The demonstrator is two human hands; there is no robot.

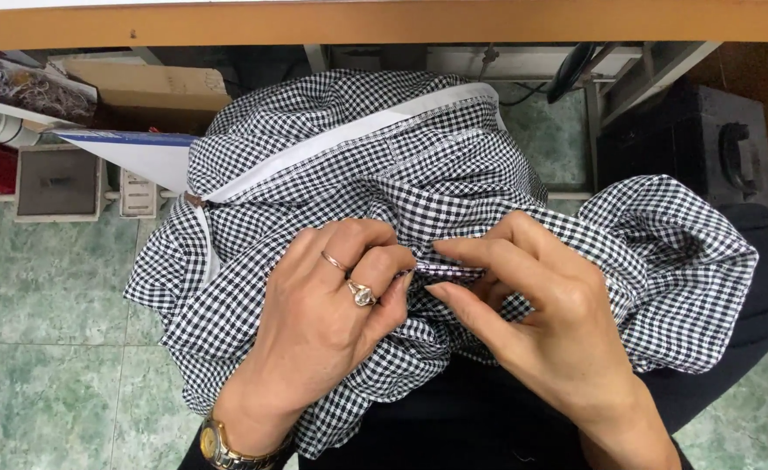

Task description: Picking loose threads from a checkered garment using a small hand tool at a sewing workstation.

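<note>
A black-and-white checked garment (332, 148) lies bunched across my lap, with a white inner band running along its upper fold. My left hand (332, 313), wearing two rings and a gold wristwatch, pinches a small fold of the cloth at the centre. My right hand (541, 305) pinches the same fold from the right, thumb and forefinger closed on it. The fingertips of both hands meet on a narrow ridge of fabric (449, 271).
A wooden table edge (384, 22) runs across the top. Below it are a metal frame (593, 104), a black box with a handle (706, 139), a cardboard box (149, 83) and grey pedals (57, 183) on the green tiled floor (44, 348).
</note>
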